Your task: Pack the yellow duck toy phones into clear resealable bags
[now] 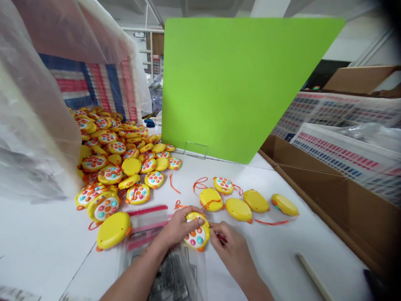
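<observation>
In the head view, the left hand's grip is closing around the toy over the bench, while the right's is pinching a red piece beside its edge. The shell is looking light, stiff and probably slippery, its rim offering surer hold than the buttons.

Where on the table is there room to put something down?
Between the right hand and the pale stick, or left of the front toy of the yellow heap. Crowded: the heap beside the plastic bag, and around the left hand.
</observation>
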### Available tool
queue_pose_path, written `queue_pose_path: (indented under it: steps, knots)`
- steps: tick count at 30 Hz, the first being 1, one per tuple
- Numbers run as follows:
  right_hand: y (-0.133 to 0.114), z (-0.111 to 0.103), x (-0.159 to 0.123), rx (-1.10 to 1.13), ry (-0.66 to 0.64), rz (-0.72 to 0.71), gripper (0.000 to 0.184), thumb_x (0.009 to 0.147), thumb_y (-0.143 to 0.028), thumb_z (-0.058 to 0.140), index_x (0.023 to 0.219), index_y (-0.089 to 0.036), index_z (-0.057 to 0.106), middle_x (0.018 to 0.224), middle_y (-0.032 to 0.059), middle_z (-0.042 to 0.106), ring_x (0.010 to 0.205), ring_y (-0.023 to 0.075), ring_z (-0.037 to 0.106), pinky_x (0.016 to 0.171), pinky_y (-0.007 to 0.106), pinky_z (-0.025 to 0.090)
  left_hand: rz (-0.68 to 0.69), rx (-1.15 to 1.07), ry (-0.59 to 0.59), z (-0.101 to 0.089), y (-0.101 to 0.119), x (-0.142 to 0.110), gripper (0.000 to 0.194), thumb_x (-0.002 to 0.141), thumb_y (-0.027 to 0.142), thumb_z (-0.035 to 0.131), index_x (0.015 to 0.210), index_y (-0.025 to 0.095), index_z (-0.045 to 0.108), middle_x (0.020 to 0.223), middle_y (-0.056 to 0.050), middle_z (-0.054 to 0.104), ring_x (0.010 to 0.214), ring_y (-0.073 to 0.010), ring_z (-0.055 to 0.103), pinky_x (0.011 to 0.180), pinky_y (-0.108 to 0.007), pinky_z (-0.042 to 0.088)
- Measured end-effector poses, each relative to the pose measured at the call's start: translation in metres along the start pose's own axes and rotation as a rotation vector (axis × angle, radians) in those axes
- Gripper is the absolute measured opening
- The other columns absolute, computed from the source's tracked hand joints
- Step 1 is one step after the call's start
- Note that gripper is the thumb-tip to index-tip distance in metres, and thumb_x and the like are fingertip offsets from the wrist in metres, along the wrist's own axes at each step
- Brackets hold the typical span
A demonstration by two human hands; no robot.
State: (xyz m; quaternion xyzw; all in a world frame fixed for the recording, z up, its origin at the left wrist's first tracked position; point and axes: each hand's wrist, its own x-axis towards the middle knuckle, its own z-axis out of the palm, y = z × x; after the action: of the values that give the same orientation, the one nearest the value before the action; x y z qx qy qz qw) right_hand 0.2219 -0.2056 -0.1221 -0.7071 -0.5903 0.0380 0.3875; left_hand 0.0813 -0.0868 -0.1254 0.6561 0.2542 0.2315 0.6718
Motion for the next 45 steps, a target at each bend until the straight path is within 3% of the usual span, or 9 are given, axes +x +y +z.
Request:
queue_pose_path:
  steps: [3, 9, 14, 19, 24, 29, 34, 38, 45]
  knots:
    - [0.0008, -0.0032, 0.0017, -0.002, -0.015, -0.001, 0.016, 0.085, -0.031, 0.047, 0.073, -0.024, 0.055, 0.074, 0.0022, 0.073, 0.052, 0.0139, 0.062, 0.052, 0.024, 0.049, -0.014, 0.014, -0.003, 0.0005, -0.0004, 0.0003, 0.045, 0.074, 0.049, 0.068, 0.103, 0.015, 0.064, 0.081, -0.002, 0.064, 0.064, -0.0115, 0.055, 0.058, -0.021, 0.042]
    - [0.0039, -0.0015, -0.0009, -0.018, -0.042, -0.075, 0.011, 0.084, -0.027, 0.049, 0.076, -0.024, 0.054, 0.094, 0.0033, 0.075, 0.059, 0.0126, 0.066, 0.057, 0.023, 0.052, 0.005, -0.012, 0.011, 0.0010, -0.0010, 0.0008, 0.046, 0.073, 0.051, 0.067, 0.101, 0.015, 0.063, 0.083, -0.003, 0.065, 0.064, -0.0111, 0.055, 0.058, -0.021, 0.042]
    - [0.0042, 0.0002, 0.0003, -0.005, 0.006, 0.020, 0.013, 0.084, -0.028, 0.047, 0.073, -0.025, 0.052, 0.070, -0.0002, 0.072, 0.051, 0.0136, 0.062, 0.051, 0.023, 0.048, -0.055, 0.022, 0.000, 0.0014, 0.0017, -0.0001, 0.050, 0.073, 0.054, 0.066, 0.103, 0.015, 0.061, 0.071, 0.001, 0.060, 0.051, -0.0076, 0.046, 0.046, -0.018, 0.035]
    - [0.0042, -0.0016, -0.0001, -0.001, -0.022, -0.081, 0.010, 0.083, -0.025, 0.048, 0.073, -0.024, 0.052, 0.085, 0.0014, 0.075, 0.055, 0.0126, 0.065, 0.055, 0.023, 0.050, -0.027, -0.028, -0.009, 0.0007, -0.0041, 0.0016, 0.048, 0.071, 0.052, 0.069, 0.101, 0.014, 0.062, 0.078, -0.002, 0.063, 0.061, -0.0106, 0.053, 0.055, -0.021, 0.041]
    - [0.0031, -0.0038, 0.0016, 0.010, -0.016, -0.008, 0.014, 0.083, -0.028, 0.047, 0.071, -0.024, 0.051, 0.062, -0.0022, 0.069, 0.049, 0.0131, 0.061, 0.048, 0.022, 0.047, -0.042, -0.010, -0.021, -0.0002, -0.0065, 0.0021, 0.046, 0.073, 0.051, 0.068, 0.102, 0.016, 0.061, 0.071, 0.000, 0.061, 0.054, -0.0090, 0.050, 0.054, -0.022, 0.041]
    - [-0.0003, -0.0050, 0.0012, 0.055, -0.024, -0.045, 0.012, 0.082, -0.027, 0.049, 0.071, -0.024, 0.052, 0.081, 0.0007, 0.074, 0.053, 0.0118, 0.062, 0.053, 0.022, 0.049, -0.061, -0.056, -0.021, 0.0001, -0.0059, 0.0018, 0.048, 0.070, 0.052, 0.070, 0.101, 0.016, 0.061, 0.072, 0.000, 0.061, 0.055, -0.0096, 0.052, 0.054, -0.022, 0.042]
    - [0.0007, -0.0037, 0.0002, 0.066, -0.011, 0.025, 0.013, 0.082, -0.028, 0.048, 0.071, -0.024, 0.052, 0.066, -0.0011, 0.071, 0.049, 0.0127, 0.061, 0.049, 0.022, 0.047, -0.067, -0.074, -0.021, 0.0005, -0.0044, 0.0014, 0.050, 0.070, 0.053, 0.070, 0.100, 0.015, 0.061, 0.069, 0.001, 0.060, 0.054, -0.0092, 0.052, 0.053, -0.021, 0.041]
    - [0.0006, -0.0034, 0.0001, 0.102, -0.028, -0.029, 0.012, 0.081, -0.026, 0.049, 0.070, -0.024, 0.051, 0.085, 0.0018, 0.075, 0.053, 0.0115, 0.062, 0.053, 0.022, 0.049, -0.065, -0.095, -0.020, 0.0001, -0.0032, 0.0016, 0.050, 0.069, 0.053, 0.071, 0.100, 0.014, 0.061, 0.072, 0.000, 0.060, 0.057, -0.0094, 0.053, 0.054, -0.021, 0.041]
    - [0.0003, -0.0012, -0.0005, 0.097, -0.008, 0.043, 0.013, 0.081, -0.028, 0.048, 0.069, -0.024, 0.051, 0.064, -0.0015, 0.069, 0.047, 0.0118, 0.058, 0.048, 0.022, 0.046, -0.051, -0.075, -0.023, -0.0002, -0.0025, 0.0025, 0.050, 0.068, 0.053, 0.071, 0.099, 0.015, 0.062, 0.074, 0.000, 0.061, 0.061, -0.0107, 0.054, 0.056, -0.021, 0.042]
